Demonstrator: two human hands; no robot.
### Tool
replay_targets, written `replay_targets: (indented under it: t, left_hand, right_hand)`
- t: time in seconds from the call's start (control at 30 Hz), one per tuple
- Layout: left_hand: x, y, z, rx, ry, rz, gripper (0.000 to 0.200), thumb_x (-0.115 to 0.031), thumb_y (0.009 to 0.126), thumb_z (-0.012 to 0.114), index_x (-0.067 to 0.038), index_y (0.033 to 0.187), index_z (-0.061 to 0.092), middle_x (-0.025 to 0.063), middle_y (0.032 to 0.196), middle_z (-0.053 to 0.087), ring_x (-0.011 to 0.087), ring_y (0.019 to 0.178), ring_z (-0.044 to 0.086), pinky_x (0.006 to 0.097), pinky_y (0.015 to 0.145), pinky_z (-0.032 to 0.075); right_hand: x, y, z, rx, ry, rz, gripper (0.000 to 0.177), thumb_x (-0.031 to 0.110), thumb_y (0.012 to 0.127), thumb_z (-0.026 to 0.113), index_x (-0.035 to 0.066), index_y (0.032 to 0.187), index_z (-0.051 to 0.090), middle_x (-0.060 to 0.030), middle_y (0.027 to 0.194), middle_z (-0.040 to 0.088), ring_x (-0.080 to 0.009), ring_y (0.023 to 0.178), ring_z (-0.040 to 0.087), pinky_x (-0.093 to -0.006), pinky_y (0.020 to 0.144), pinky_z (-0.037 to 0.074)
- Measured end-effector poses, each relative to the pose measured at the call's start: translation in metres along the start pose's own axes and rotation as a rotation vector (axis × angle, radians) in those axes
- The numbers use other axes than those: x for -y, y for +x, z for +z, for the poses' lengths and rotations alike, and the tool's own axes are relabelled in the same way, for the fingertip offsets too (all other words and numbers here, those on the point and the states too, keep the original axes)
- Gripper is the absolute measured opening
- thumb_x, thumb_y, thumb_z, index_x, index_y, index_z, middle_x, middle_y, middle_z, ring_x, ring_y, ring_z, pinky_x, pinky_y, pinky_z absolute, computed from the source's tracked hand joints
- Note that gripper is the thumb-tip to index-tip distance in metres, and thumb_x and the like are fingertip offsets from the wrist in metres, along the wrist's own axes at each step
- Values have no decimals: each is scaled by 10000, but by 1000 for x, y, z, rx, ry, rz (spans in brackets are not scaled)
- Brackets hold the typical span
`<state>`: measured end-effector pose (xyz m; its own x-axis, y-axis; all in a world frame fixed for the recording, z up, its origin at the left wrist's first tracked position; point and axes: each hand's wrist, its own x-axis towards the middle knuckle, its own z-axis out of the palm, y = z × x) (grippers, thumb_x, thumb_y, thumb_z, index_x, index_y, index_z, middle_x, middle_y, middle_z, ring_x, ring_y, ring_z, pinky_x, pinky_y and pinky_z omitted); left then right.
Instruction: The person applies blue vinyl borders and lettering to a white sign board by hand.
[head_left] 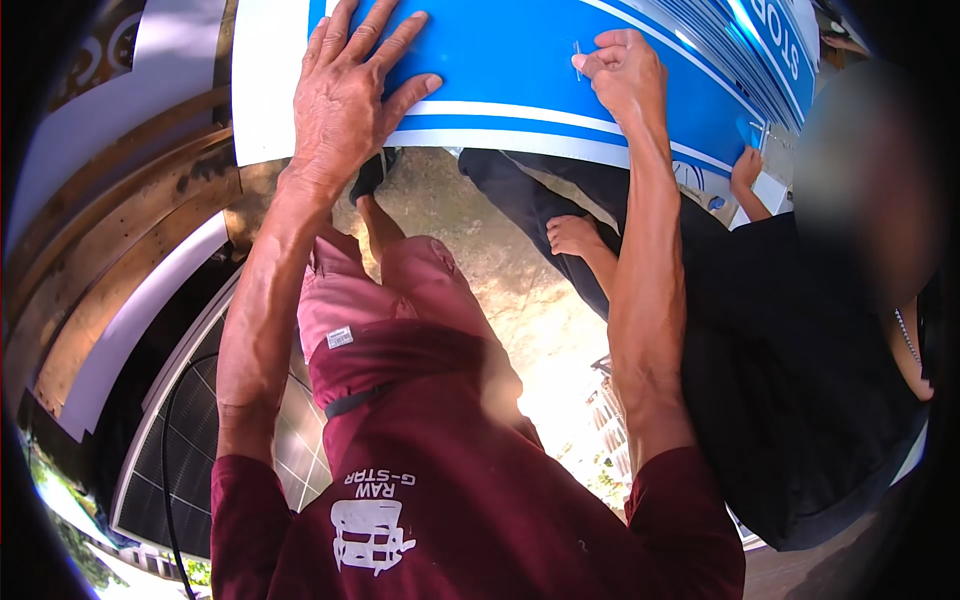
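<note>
A blue sheet with white stripes point(490, 65), perhaps a sign panel, spreads out before me at the top of the view. My left hand point(350, 90) lies flat on its left part, fingers spread and thumb out to the side. Over the blue area further right, my right hand point(627, 75) is closed in a pinch, thumb against fingers. Between those fingertips is a thin, pale, see-through sliver point(577, 62), too small to make out its kind. The white lower edge of the sheet runs just below both hands.
A person in black clothes point(790, 370) sits close on my right, one hand point(747, 168) at the sheet's right end. More blue-and-white sheeting with "STOP" lettering point(775, 40) lies beyond. Wooden boards point(130, 230) and a solar panel point(185, 440) with a black cable are on my left.
</note>
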<state>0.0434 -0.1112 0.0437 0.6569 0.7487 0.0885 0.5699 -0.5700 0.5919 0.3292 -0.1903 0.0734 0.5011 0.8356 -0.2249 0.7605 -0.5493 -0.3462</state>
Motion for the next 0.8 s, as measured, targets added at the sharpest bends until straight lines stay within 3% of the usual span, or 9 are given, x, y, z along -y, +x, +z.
replay_targets:
  t: [0.37,0.47,0.57,0.8]
  left_hand:
    - [0,1,2,6,18,1,613,-384,871,735,-76,1380,590,177,1539,423,445,1457,291,557,1171,277]
    - [20,-3,30,-177,344,160,771,-658,818,690,-186,1415,570,114,1447,553,335,1363,492,508,1150,395]
    - [24,-6,40,-161,81,61,619,-623,864,630,-345,1414,569,-28,1576,410,306,1511,244,525,1240,199]
    - [24,-6,41,-168,153,81,650,-625,850,653,-309,1412,578,10,1553,446,314,1484,310,527,1223,248]
  right_hand:
    - [-16,2,-10,-2,-7,60,383,158,822,802,-20,1129,657,-151,938,757,-223,770,734,-312,691,587]
    - [-16,2,-13,1,3,101,360,140,826,800,-13,1117,654,-145,915,757,-238,804,744,-333,745,594]
    - [-24,2,-14,-4,1,115,367,141,827,799,-11,1128,654,-146,931,756,-229,795,738,-325,721,592]
    - [-44,7,-19,-21,-21,129,382,144,831,796,-8,1152,654,-143,971,753,-214,788,727,-298,675,584]
